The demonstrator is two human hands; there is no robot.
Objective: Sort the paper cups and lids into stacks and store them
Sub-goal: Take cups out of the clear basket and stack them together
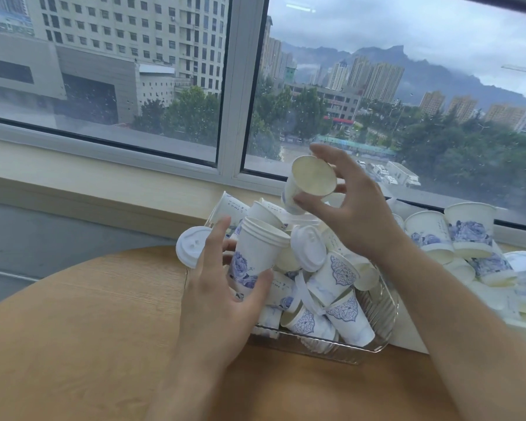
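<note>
My left hand point(222, 287) grips a short stack of cups point(257, 253) by its side, held over the left edge of the clear tray point(380, 323) on the desk point(88, 329). My right hand point(351, 205) pinches a single cup point(312, 183) at its rim and wall, above the tray's far edge. These paper cups look light and thin, so I judge they crush easily; I would hold them loosely round the wall. Loose lids point(308, 247) lie among the tray's jumble, and more cups point(468, 235) crowd the windowsill on the right

cups point(257, 256): white, blue floral print | lids point(192, 246): white | table point(73, 329): tan wood
</note>
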